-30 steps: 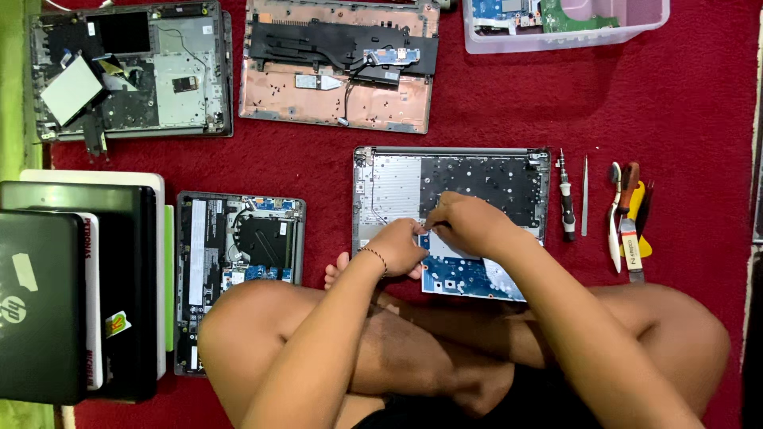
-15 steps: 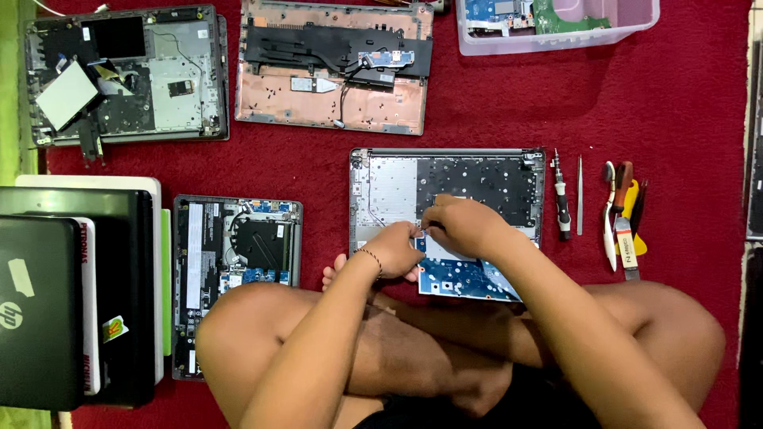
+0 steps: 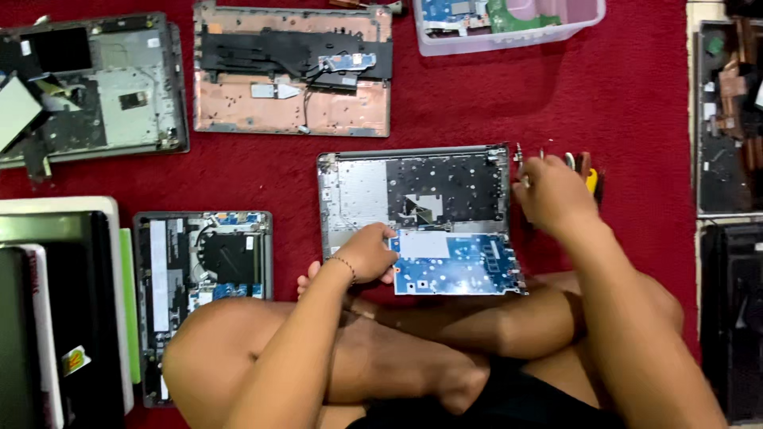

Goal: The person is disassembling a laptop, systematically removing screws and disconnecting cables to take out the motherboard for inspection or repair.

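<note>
An opened grey laptop base point(image 3: 362, 191) lies on the red cloth in front of my crossed legs. A blue circuit board point(image 3: 457, 266) rests over its near edge. My left hand point(image 3: 367, 253) presses on the board's left end. My right hand point(image 3: 552, 195) is over the row of small hand tools point(image 3: 590, 173) to the right of the base, fingers curled around them; what it grips is hidden.
Another opened laptop base point(image 3: 203, 262) sits at my left knee, beside a stack of closed laptops point(image 3: 56, 318). Two stripped chassis point(image 3: 290, 75) point(image 3: 103, 87) lie farther away. A clear plastic tub point(image 3: 509, 20) holds boards. More dismantled machines point(image 3: 727, 127) line the right edge.
My right hand has left the circuit board and moved right to the tools. The left hand stays on the board, whose blue face is now uncovered. The camera view has shifted.
</note>
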